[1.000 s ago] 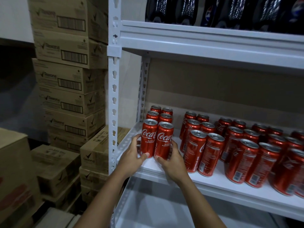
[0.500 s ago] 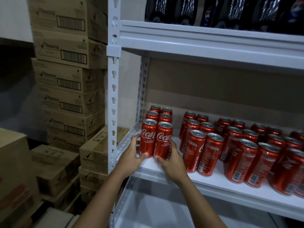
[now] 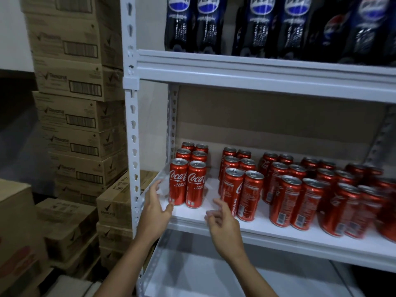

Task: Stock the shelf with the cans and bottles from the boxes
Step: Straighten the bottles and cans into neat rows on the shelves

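Standing upright at the shelf's [image 3: 246, 229] left front, two red cans [image 3: 187, 183] sit between both hands; the left hand [image 3: 156, 207], nearer, is just beside them, the right hand [image 3: 222, 224] lower right. Both hands' fingers are loosely apart, holding nothing.

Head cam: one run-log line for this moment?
step: front can pair placed | left hand: open, off cans | right hand: open, off cans | shelf: cans upright

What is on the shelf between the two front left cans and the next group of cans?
Only bare white shelf, in the head view.
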